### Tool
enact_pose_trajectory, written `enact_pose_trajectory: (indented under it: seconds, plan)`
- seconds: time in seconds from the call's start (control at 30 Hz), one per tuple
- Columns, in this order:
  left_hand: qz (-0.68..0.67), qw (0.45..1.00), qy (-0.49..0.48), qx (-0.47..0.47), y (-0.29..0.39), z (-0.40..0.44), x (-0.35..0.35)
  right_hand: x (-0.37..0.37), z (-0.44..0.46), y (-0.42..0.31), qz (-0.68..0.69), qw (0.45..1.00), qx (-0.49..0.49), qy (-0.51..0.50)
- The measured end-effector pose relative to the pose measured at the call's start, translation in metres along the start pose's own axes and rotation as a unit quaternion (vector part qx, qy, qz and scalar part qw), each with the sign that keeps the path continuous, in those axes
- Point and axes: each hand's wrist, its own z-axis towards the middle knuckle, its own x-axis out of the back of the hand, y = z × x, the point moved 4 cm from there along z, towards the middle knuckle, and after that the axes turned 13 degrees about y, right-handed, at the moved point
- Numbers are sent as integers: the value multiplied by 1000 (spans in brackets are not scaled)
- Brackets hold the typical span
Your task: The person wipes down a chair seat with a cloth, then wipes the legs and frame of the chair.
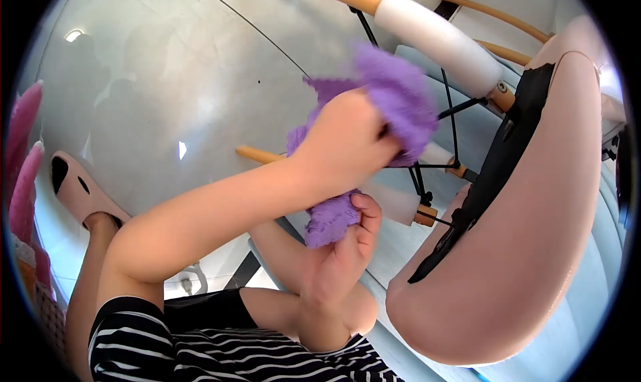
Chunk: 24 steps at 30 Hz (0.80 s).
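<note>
A purple cloth [400,95] is bunched in my left hand [354,138], which reaches across the middle of the view with its fingers curled around the fabric. The cloth's upper part is blurred by motion. Lower down, my right hand [344,255] has its fingers closed on a hanging end of the same cloth [332,218]. Both hands are beside a wooden leg wrapped in white padding [437,42]. To their right stands a pink padded piece [527,248] with a black fabric strip [494,162] along its edge.
Thin black rods [461,108] and cords run between the padded legs. Behind the pink piece is a light blue cushioned seat [380,268]. Pale glossy floor [167,102] spreads to the left. A foot in a pink slipper [83,188] and pink pointed objects [25,195] are at far left.
</note>
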Motion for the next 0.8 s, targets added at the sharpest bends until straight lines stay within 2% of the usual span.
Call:
enact_pose_trajectory:
  seconds: [0.13, 0.23, 0.27, 0.4, 0.5, 0.6, 0.73, 0.8]
  plan:
    - [90, 993, 1, -79, 19, 17, -43, 8, 5, -3, 28, 999, 22, 26]
    - [86, 993, 71, -28, 24, 20, -55, 13, 9, -4, 31, 998, 45, 39]
    - [93, 986, 124, -66, 20, 19, -60, 17, 10, -2, 23, 997, 49, 54]
    - [135, 974, 130, -125, 13, 20, -70, 25, 15, -2, -6, 994, 31, 102]
    - [153, 961, 119, -199, 14, 18, -57, 21, 7, 1, -2, 998, 40, 50]
    - [228, 929, 75, -283, 8, 13, -46, 19, 8, 3, -6, 997, 6, 81]
    - [299, 880, 29, -367, -20, -9, -29, 19, 9, 19, -20, 996, -65, 65]
    - [253, 890, 55, -375, -26, -15, -23, 18, 8, 29, -16, 994, -90, 62]
